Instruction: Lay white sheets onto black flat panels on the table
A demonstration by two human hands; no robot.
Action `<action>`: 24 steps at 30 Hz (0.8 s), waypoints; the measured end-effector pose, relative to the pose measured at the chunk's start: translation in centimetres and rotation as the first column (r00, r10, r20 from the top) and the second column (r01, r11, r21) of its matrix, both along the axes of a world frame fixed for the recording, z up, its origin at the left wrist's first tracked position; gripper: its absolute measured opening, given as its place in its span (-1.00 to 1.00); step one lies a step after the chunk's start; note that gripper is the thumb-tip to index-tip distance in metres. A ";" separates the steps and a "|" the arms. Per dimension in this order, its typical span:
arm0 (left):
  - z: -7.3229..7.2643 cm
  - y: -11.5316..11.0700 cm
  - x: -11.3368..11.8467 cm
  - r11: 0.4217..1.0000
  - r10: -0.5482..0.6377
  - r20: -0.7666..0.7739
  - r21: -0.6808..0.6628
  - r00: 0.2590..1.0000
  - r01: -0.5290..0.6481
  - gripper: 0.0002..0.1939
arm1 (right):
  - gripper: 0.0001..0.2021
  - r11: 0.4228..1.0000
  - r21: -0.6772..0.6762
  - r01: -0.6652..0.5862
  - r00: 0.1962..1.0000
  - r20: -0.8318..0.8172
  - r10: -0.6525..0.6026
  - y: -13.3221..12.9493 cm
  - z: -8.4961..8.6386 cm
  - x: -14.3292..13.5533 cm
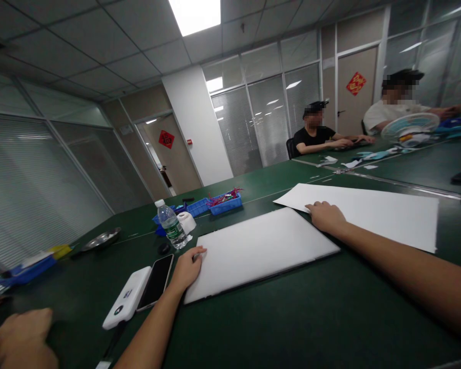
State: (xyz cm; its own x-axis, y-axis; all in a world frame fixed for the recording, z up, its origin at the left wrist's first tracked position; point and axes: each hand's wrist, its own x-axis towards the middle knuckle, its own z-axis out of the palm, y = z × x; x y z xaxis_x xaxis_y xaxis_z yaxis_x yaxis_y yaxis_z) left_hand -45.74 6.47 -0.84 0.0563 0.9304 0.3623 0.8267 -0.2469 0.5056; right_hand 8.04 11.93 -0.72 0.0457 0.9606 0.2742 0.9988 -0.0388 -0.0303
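A white rectangular sheet or board [257, 251] with a thin dark edge lies flat on the green table [292, 323]. My left hand [187, 266] rests at its left edge, fingers bent and touching its corner area. Beyond its right side, my right hand [326, 216] lies on the near left part of a second white sheet [384, 212], with its fingers spread out. Neither sheet is lifted by a hand as far as I can see.
Left of my left hand lie a phone [156, 281] and a white power bank [127, 297]. A water bottle [171, 225] and blue trays [225, 203] stand behind. Another person's hand [23, 333] is at the lower left; two people sit across the table.
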 end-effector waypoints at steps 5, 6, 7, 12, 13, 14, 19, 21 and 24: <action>0.1 0.0 0.0 1.000 -0.010 -0.010 0.010 1.000 0.010 -0.64 | -0.57 0.998 0.056 -0.006 1.000 -0.022 0.007 -0.5 0.6 -0.2; 0.1 0.0 0.1 1.000 -0.012 -0.014 0.010 1.000 0.012 -0.63 | -0.56 0.997 0.072 0.005 0.999 -0.039 -0.002 -0.5 0.7 -0.2; 0.2 0.0 0.1 1.000 -0.013 -0.017 0.009 1.000 0.013 -0.63 | -0.55 0.995 0.093 0.020 0.998 -0.058 -0.015 -0.6 1.0 -0.1; 0.4 -0.3 0.3 1.000 -0.012 -0.035 0.007 0.999 0.012 -0.62 | -0.52 0.967 0.234 0.096 0.987 -0.147 -0.062 -1.5 2.2 -0.7; 0.5 -0.3 0.3 1.000 -0.013 -0.037 0.005 0.999 0.013 -0.61 | -0.52 0.958 0.272 0.093 0.986 -0.162 -0.050 -1.7 2.4 -1.1; 0.5 -0.3 0.3 1.000 -0.014 -0.040 0.004 0.999 0.014 -0.61 | -0.53 0.947 0.311 0.081 0.984 -0.175 -0.026 -2.1 2.6 -1.6; 0.4 -0.4 0.2 1.000 -0.025 -0.043 0.004 0.999 0.025 -0.62 | -0.59 0.883 0.444 -0.154 0.960 -0.144 0.240 -4.0 2.9 -4.5; 0.4 -0.4 0.2 1.000 -0.029 -0.039 0.008 0.999 0.029 -0.61 | -0.61 0.833 0.445 -0.329 0.915 -0.066 0.397 -5.0 2.9 -5.8; 0.4 -0.3 0.2 0.999 -0.030 -0.028 0.015 0.999 0.030 -0.60 | -0.63 0.690 0.410 -0.597 0.776 0.075 0.626 -6.7 2.9 -8.1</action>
State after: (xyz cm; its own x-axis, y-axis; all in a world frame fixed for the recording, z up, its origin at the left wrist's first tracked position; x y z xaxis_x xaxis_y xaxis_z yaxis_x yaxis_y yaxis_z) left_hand -45.52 6.13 -0.48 0.0941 0.9224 0.3746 0.8323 -0.2794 0.4788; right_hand -0.01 5.23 2.22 -0.4817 0.5920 0.6462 0.7920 0.6097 0.0319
